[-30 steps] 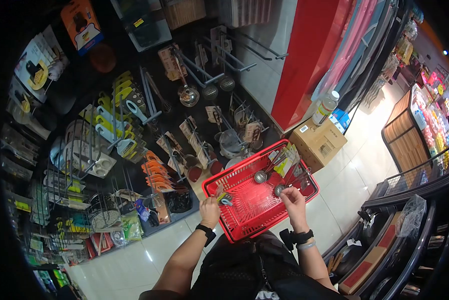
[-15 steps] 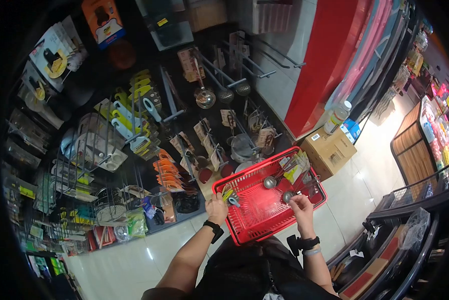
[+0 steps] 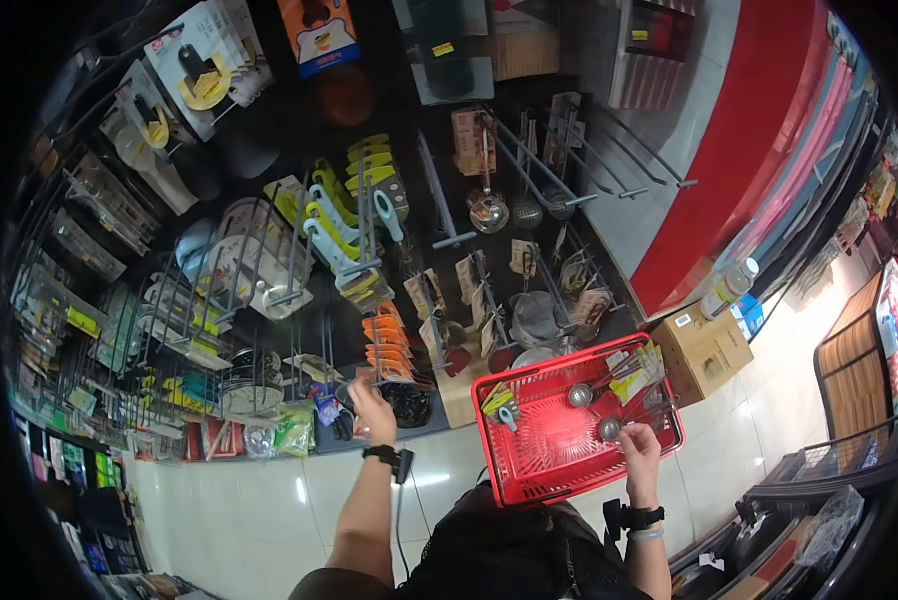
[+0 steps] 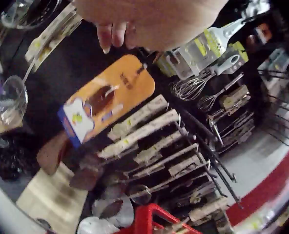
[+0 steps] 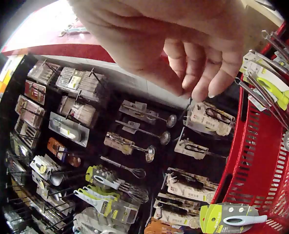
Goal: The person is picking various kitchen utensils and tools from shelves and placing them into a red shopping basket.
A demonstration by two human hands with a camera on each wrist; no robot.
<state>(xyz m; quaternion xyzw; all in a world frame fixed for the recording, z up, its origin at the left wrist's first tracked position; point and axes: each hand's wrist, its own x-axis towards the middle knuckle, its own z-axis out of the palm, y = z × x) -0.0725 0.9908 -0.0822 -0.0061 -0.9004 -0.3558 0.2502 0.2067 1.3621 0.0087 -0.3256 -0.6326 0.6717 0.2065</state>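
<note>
My left hand (image 3: 373,412) is in the air left of the basket, near the orange packaged items (image 3: 389,345) on the rack. Its fingers are relaxed and nothing is in them, as the left wrist view also shows. My right hand (image 3: 641,452) hovers over the right side of the red basket (image 3: 544,435), fingers loosely bent, thumb close to the fingertips. No object shows between them in the right wrist view. Near it in the basket lie two perforated ladles (image 3: 580,395) and green-carded packs. A green-carded tool with a pale blue handle (image 5: 238,220) lies at the basket's left end.
A hook rack ahead carries whisks (image 4: 196,84), ladles (image 3: 489,212), strainers (image 3: 535,318) and green-carded utensils (image 3: 344,240). Right of the basket stands a cardboard box (image 3: 704,355) with a bottle (image 3: 729,288) on it. Low shelves (image 3: 809,500) stand at the lower right.
My left hand has left the basket's left edge and moved leftward toward the rack, leaving the green-carded tool in the basket. The right hand stays over the basket. The view has turned left.
</note>
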